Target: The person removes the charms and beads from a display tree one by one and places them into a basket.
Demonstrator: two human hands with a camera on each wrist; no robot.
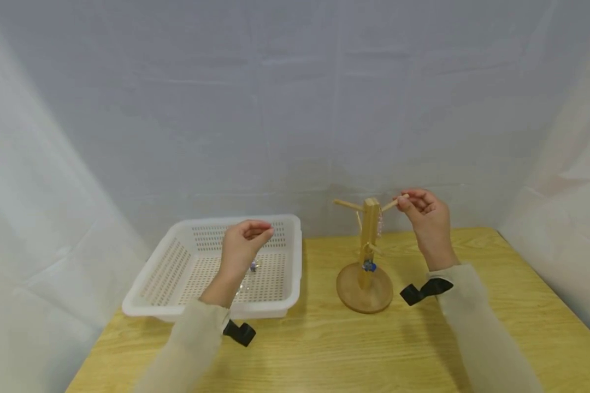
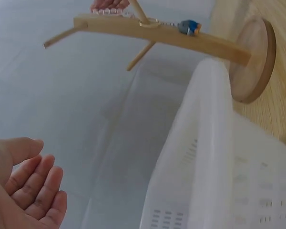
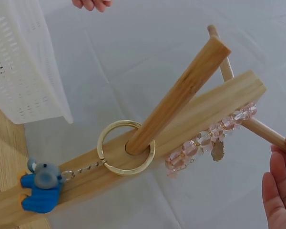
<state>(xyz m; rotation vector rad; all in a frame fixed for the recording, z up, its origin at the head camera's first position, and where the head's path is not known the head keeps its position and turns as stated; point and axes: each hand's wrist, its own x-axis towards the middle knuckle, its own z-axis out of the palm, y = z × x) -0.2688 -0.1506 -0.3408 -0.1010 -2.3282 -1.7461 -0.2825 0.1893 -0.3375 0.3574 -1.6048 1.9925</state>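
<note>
"Why is the right hand (image 1: pixel 430 224) up there?"

"Its thumb and fingers pinch the tip of a slim, pale wooden peg (image 3: pixel 264 132), probably steadying it, since a pink, clear-beaded bracelet (image 3: pixel 189 148) hangs from that peg, close against the square-edged wooden post (image 1: pixel 369 226)."

"And the left hand (image 1: pixel 238 248)?"

"Loosely curled and holding nothing, above the white, slotted plastic basket (image 1: pixel 297 262)."

"How does the bracelet look?"

"Glossy, rounded beads, partly see-through, with a small darker charm (image 3: pixel 218 150) dangling; it drapes down slackly."
</note>
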